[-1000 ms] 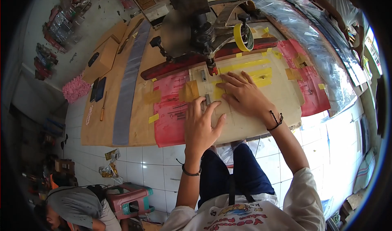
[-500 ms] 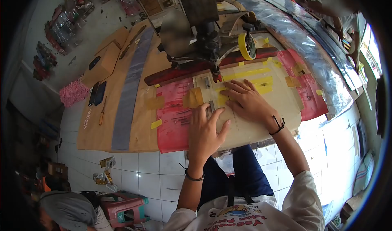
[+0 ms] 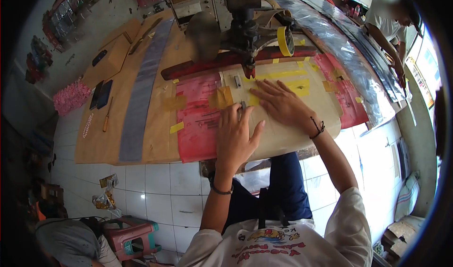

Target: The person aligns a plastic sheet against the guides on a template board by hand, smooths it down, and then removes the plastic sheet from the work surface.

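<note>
My left hand (image 3: 234,137) rests with fingers stretched out and thumb apart on the near left part of a beige sheet (image 3: 283,137). Its fingertips touch or lie right beside a small dark metal piece (image 3: 243,105). Flat on the same sheet, my right hand (image 3: 286,107) has its fingers spread near strips of yellow tape (image 3: 297,87). A second small metal piece (image 3: 238,81) lies farther up, beside the red-tipped foot (image 3: 249,72) of a dark machine. Red sheeting (image 3: 200,120) runs under the beige sheet's left side, held with tape.
A long red bar (image 3: 188,70) crosses behind the sheet, and a yellow tape roll (image 3: 285,41) hangs on the machine. Left on the table are a grey strip (image 3: 141,92), phones (image 3: 104,95) and a screwdriver (image 3: 107,116). A co-worker (image 3: 389,21) stands far right; another person (image 3: 71,241) is low left.
The camera view has shifted, so the table sits higher in the frame. Both hands keep nearly the same place on the sheet. The co-worker at the upper right shows more fully.
</note>
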`<action>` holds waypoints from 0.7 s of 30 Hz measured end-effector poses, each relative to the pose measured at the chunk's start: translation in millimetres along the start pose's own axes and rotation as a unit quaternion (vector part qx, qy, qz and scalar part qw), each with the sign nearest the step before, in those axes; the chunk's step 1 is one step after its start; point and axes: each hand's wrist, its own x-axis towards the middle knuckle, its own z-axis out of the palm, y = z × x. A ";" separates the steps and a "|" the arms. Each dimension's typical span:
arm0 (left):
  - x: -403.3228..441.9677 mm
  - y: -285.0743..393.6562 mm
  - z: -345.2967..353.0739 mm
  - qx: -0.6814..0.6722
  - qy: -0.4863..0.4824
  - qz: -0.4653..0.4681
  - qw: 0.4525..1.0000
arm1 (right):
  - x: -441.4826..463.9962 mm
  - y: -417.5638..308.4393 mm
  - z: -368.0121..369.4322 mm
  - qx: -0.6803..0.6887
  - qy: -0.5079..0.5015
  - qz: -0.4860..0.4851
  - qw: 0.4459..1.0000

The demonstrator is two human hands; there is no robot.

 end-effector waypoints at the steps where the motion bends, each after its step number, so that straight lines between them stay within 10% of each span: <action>1: 0.2 -1.7 0.9 -0.007 0.005 0.003 1.000 | -1.9 0.4 0.2 0.010 0.001 0.013 1.000; 10: -2.2 -6.1 5.6 -0.010 0.030 0.023 0.999 | -91.0 -50.4 -20.9 -0.003 -0.012 0.028 1.000; 21: 26.0 33.8 2.0 0.088 -0.128 0.057 0.986 | -124.2 -73.3 44.6 0.022 0.233 0.073 0.970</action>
